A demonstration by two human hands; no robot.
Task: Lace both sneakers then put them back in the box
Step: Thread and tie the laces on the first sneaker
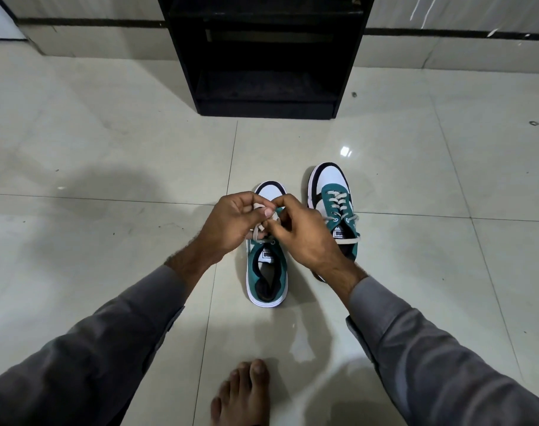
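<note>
Both hands — left hand (231,222) and right hand (305,232) — pinch the pale lace (263,229) over the near sneaker (266,272), the laced sneaker (335,204) just right of it on the floor (108,167)

one head-worn wide-angle view looks forward and down, close over the tiled floor (108,149).

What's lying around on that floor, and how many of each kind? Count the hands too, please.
Sneakers: 2, the left sneaker being laced, the right sneaker already laced beside it
Hands: 2, the left hand and right hand pinching the lace
Black shelf unit: 1
Bare foot: 1
Total: 6
</note>
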